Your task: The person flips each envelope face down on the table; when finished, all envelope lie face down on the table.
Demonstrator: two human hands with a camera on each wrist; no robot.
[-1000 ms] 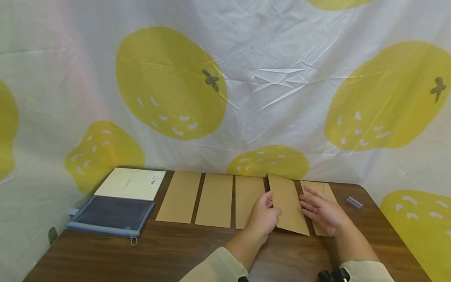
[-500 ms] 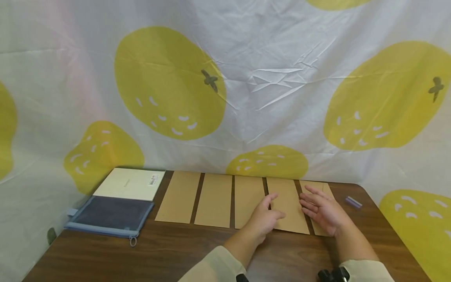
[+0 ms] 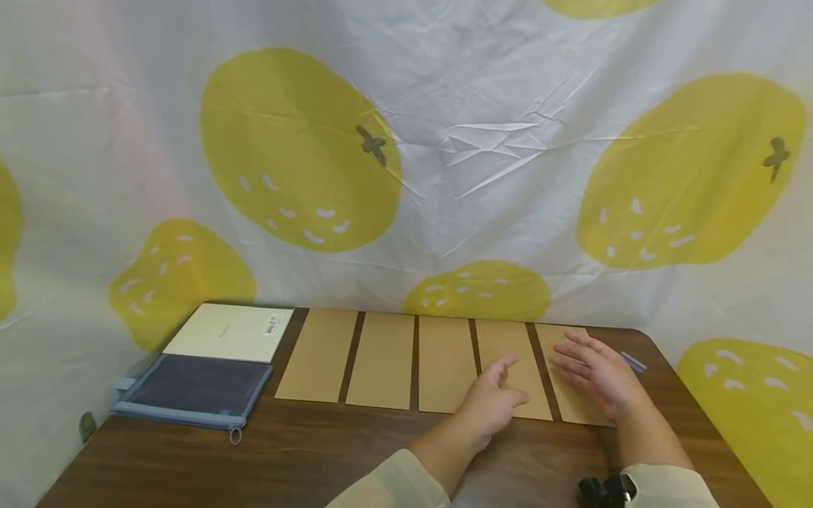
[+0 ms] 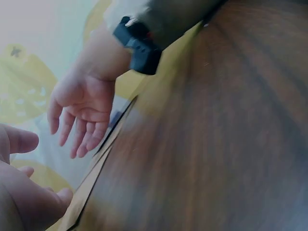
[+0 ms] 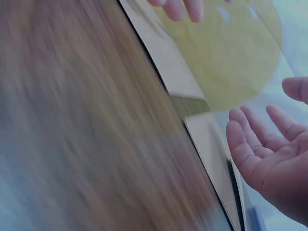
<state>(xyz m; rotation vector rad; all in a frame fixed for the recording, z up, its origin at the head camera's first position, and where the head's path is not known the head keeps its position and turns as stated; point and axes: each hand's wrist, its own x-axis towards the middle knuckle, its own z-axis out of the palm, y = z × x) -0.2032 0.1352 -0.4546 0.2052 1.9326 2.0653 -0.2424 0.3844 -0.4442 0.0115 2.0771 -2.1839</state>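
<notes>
Several brown kraft-paper rectangles lie flat in a row along the back of the wooden table. Over the lower part of the second one from the right (image 3: 502, 339), my left hand (image 3: 492, 402) hovers with thumb and index finger spread. My right hand (image 3: 597, 374) is over the rightmost rectangle (image 3: 565, 402), palm turned inward and fingers loosely extended. Neither hand holds anything. In the left wrist view the right hand (image 4: 86, 106) shows relaxed fingers. The right wrist view catches only the left hand's fingertips (image 5: 178, 7) at its top edge.
At the table's left are a cream notebook (image 3: 222, 339) with a barcode label and a blue zip pouch (image 3: 203, 388) overlapping or adjoining it. A small purple-and-white item (image 3: 633, 362) is partly hidden behind my right hand. A lemon-print curtain (image 3: 298, 148) hangs behind the table.
The second rectangle from the right, tilted up earlier, now lies flat; my left hand has let go of it. Both hands have shifted right, the right one over the last rectangle.
</notes>
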